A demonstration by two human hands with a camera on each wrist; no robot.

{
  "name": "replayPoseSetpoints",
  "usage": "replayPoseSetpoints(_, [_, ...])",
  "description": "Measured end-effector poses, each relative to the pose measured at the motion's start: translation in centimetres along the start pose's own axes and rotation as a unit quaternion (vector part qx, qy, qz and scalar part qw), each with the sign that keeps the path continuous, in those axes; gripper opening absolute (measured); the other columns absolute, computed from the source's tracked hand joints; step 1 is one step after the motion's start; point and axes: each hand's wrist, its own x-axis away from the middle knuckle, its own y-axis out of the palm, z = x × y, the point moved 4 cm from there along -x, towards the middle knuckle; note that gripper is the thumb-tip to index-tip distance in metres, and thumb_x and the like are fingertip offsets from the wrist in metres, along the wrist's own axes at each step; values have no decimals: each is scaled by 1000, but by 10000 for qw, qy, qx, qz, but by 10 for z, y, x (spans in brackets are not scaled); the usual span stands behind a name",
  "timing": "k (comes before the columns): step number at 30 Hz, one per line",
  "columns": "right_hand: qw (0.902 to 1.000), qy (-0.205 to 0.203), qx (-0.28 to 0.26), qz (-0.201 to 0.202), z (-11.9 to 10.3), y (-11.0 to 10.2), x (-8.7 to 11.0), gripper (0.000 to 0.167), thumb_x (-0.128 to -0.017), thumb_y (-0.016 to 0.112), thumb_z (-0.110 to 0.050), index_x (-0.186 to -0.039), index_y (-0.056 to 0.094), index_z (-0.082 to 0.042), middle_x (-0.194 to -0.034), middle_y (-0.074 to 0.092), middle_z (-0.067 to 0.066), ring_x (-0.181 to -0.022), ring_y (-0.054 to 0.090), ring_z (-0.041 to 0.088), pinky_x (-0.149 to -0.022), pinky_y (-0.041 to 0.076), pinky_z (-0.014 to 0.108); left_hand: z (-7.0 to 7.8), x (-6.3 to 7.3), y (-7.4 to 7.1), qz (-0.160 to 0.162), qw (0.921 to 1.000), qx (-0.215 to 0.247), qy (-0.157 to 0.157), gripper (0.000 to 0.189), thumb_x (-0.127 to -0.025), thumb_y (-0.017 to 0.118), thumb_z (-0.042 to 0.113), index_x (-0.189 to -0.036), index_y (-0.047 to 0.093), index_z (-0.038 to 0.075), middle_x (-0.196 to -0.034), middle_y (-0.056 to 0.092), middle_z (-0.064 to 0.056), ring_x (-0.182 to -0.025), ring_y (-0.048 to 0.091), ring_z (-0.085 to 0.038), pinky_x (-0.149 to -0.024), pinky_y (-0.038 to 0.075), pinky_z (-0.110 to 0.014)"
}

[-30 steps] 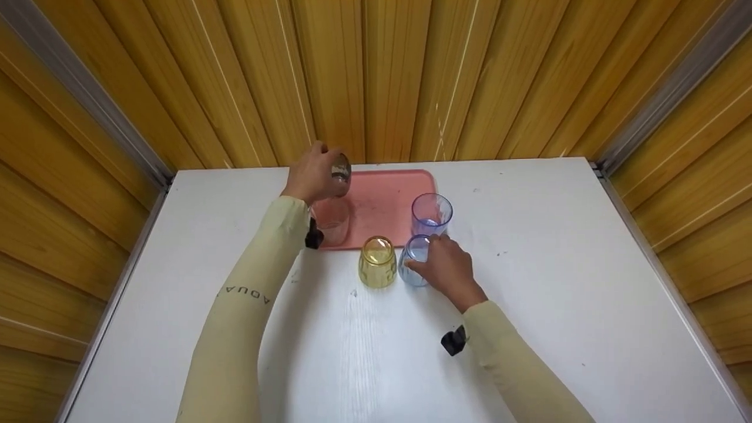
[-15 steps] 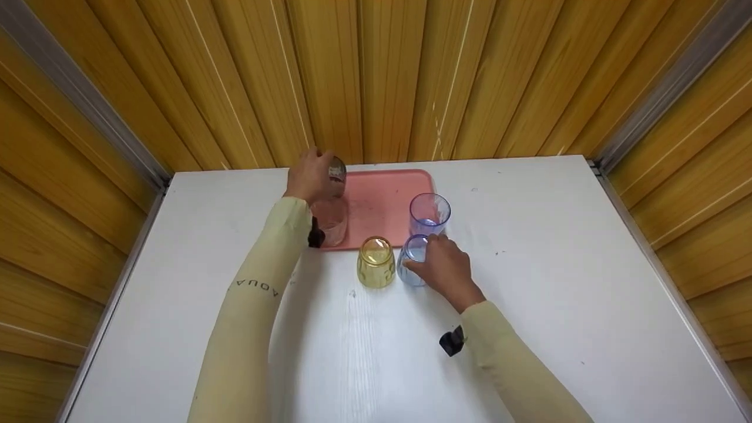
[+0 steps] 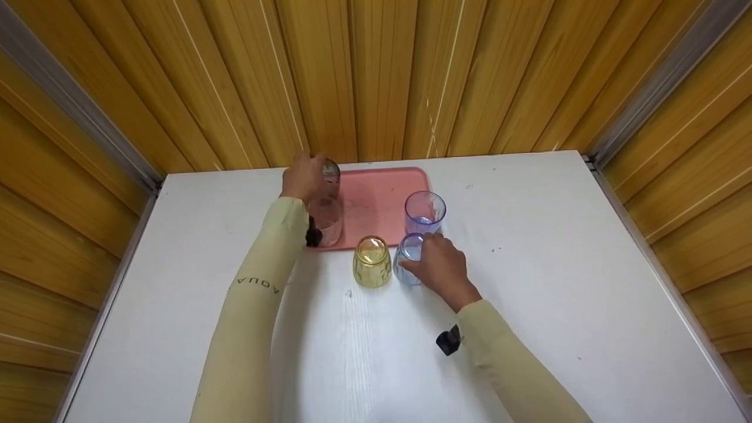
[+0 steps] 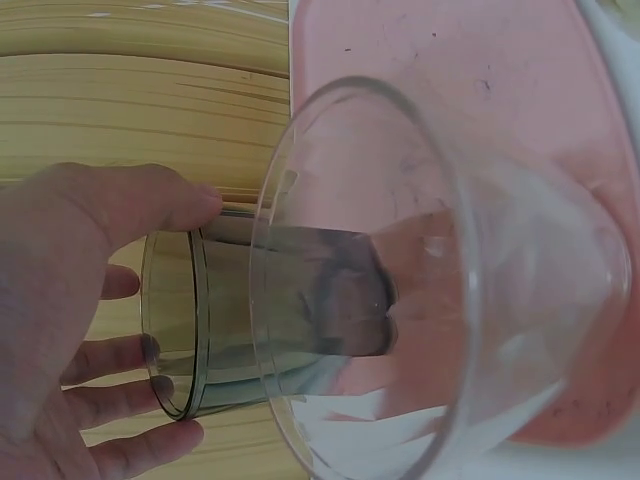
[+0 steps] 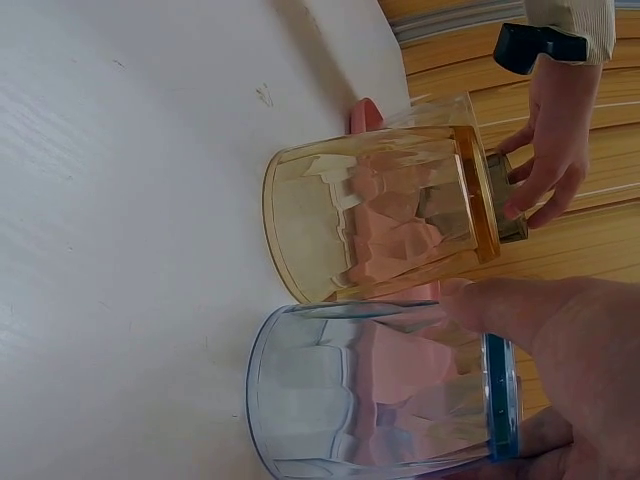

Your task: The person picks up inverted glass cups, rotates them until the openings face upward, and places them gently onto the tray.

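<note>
Grasping, both hands: left hand (image 3: 304, 178) on a smoky grey glass (image 4: 228, 310); right hand (image 3: 442, 267) on a blue glass (image 5: 380, 400).

Item, grey glass: upright, at the far left corner of a pink tray (image 3: 375, 202). Thumb (image 4: 160, 205) on one side of its upper part, spread fingertips on the opposite side by the rim; palm over the mouth, apart from it in the left wrist view. Whether the base touches the tray cannot be told.

Item, blue glass: upside down on the white table (image 3: 540, 305), just before the tray's near edge. Pinched near its raised base, thumb on the side facing the yellow glass (image 3: 372, 262), other fingers on the far side, partly hidden.

Item, yellow glass: likewise inverted on the table, just left of the blue one, untouched by either hand.

Item, clear glass (image 3: 328, 220): upright at the tray's near left corner, directly before the grey glass, below the left wrist.

Item, purple glass (image 3: 424, 214): upright at the tray's near right corner, behind the blue glass and near the right fingertips.

Surround: wood-patterned wall panels (image 3: 382, 76); pale sleeves (image 3: 252, 305) on both arms.
</note>
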Motion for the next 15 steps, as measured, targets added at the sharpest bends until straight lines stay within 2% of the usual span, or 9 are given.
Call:
replayPoseSetpoints(4, [9999, 94, -26, -49, -1, 0, 0, 72, -79, 77, -44, -126, 54, 6, -115, 64, 19, -105, 65, 32, -87, 56, 48, 0, 0, 2, -108, 9998, 143, -128, 81, -75, 82, 35, -144, 43, 19, -143, 41, -17, -130, 43, -35, -107, 40, -56])
replayPoseSetpoints(8, [9999, 107, -27, -52, -1, -1, 0, 75, -79, 77, -45, -128, 52, 6, -117, 63, 20, -106, 65, 33, -88, 56, 48, -1, 1, 3, -74, 9999, 76, -55, 79, -75, 82, 35, -142, 45, 16, -140, 43, -18, -126, 46, -35, -104, 43, -55])
replayPoseSetpoints(15, [9998, -105, 93, 140, -1, 0, 1, 73, -77, 78, -45, -122, 57, 8, -111, 66, 20, -100, 66, 34, -80, 57, 49, -5, 1, 5, 16, 9998, -151, 103, 77, -77, 78, 35, -143, 44, 14, -143, 43, -20, -129, 46, -37, -102, 44, -57])
